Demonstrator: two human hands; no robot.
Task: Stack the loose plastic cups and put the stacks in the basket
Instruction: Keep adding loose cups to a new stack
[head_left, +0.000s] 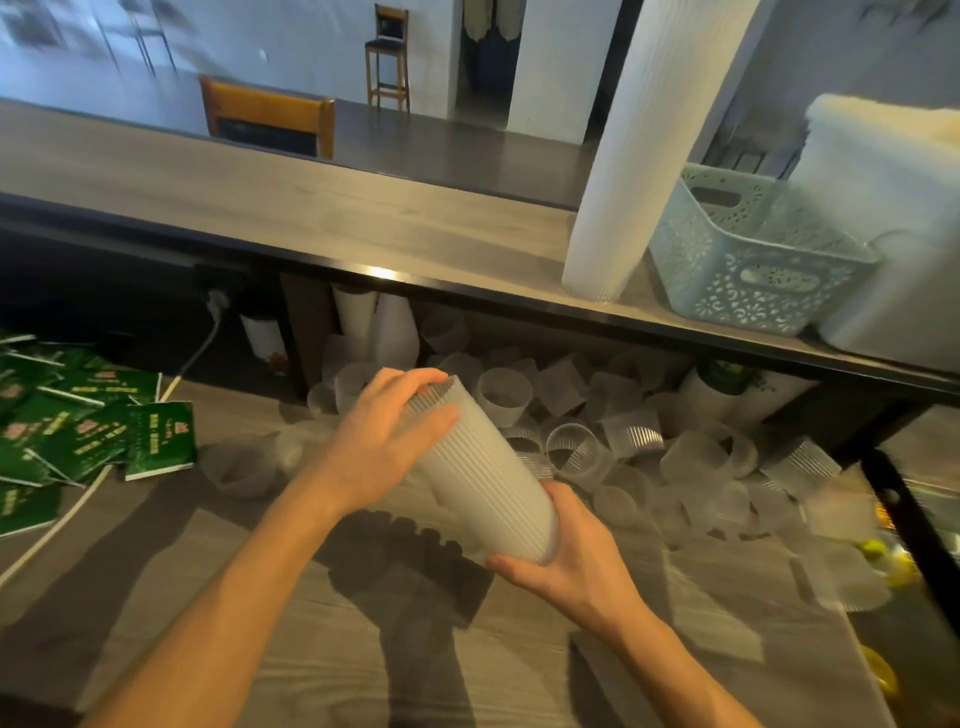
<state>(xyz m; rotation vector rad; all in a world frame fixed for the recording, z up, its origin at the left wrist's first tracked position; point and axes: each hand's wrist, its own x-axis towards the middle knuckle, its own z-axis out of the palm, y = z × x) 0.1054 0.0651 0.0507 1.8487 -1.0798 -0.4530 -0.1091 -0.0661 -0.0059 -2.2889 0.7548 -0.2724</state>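
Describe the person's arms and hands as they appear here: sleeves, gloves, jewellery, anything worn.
Both forearms are bare as far as the frame shows, with no sleeve edge in view. The left hand and the right hand wear no gloves. No watch, bracelet or ring shows on either wrist or on the visible fingers. No markings or bandages can be seen.

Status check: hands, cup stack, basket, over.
Left hand grips ribbed translucent cup stack at top, right hand at base. Pale blue perforated plastic basket on upper shelf, empty. Loose cups remain.
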